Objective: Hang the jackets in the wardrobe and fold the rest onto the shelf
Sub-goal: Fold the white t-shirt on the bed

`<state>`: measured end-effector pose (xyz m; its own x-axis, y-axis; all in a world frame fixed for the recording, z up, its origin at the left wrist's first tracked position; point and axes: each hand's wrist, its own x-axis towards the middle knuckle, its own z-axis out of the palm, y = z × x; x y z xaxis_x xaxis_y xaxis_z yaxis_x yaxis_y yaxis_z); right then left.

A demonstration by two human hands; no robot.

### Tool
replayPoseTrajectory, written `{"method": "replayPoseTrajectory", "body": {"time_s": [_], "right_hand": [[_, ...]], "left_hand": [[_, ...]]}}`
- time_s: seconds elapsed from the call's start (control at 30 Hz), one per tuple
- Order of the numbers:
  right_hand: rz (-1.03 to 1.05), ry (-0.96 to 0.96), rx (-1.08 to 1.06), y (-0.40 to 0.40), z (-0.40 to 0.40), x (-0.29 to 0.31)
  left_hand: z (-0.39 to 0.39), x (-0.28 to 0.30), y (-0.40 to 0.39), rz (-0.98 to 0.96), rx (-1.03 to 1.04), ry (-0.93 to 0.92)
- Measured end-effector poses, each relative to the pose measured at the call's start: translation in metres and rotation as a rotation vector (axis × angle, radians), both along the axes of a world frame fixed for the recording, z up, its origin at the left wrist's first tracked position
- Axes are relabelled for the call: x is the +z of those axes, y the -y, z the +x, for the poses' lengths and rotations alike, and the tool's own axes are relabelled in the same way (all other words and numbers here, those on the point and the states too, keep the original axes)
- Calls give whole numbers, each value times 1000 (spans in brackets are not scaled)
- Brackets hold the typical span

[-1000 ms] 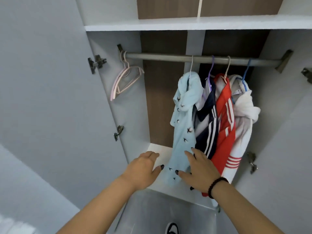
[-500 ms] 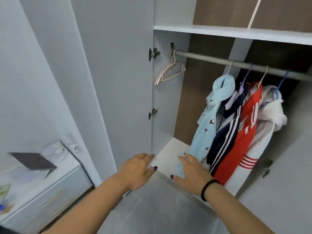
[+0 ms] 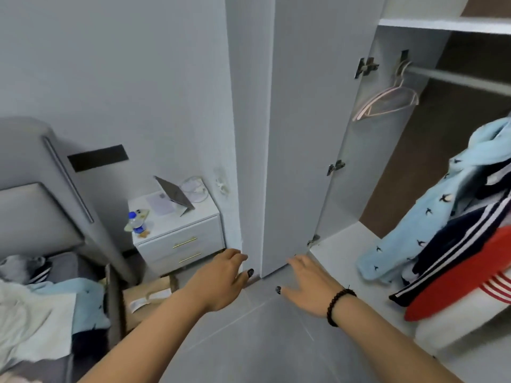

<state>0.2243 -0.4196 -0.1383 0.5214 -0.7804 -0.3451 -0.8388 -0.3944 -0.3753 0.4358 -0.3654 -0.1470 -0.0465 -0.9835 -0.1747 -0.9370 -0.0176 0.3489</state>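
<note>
The open wardrobe (image 3: 345, 139) fills the right side. On its rail (image 3: 456, 78) hang a light blue jacket with small birds (image 3: 409, 225), a navy striped jacket (image 3: 456, 236) and a red one (image 3: 470, 272); a white garment (image 3: 453, 324) sits below them. An empty pink hanger (image 3: 387, 102) hangs at the rail's left end. My left hand (image 3: 221, 277) and my right hand (image 3: 307, 283) hover low in front of the wardrobe door edge, fingers relaxed, holding nothing. More clothes (image 3: 41, 313) lie heaped on the bed at lower left.
A white nightstand (image 3: 179, 230) with a bottle (image 3: 135, 222) and a tablet on a stand (image 3: 172, 193) stands between the bed's grey headboard (image 3: 41, 189) and the wardrobe door (image 3: 298, 134). A cardboard box (image 3: 149, 297) lies on the grey tiled floor (image 3: 262, 341).
The view has swung left from the hanging jackets toward the bed and nightstand. My right hand has let go of the light blue jacket, and both hands have drawn back from the wardrobe.
</note>
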Motion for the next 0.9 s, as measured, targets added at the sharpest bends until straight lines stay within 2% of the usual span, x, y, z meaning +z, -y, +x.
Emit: {"method": "replayPoseTrajectory", "body": {"time_s": [0.3, 0.9], "right_hand": [[36, -5, 202, -22, 118, -6], [78, -46, 553, -72, 480, -47]], "left_hand": [[105, -13, -58, 5, 224, -40], [423, -61, -180, 94, 588, -143]]}}
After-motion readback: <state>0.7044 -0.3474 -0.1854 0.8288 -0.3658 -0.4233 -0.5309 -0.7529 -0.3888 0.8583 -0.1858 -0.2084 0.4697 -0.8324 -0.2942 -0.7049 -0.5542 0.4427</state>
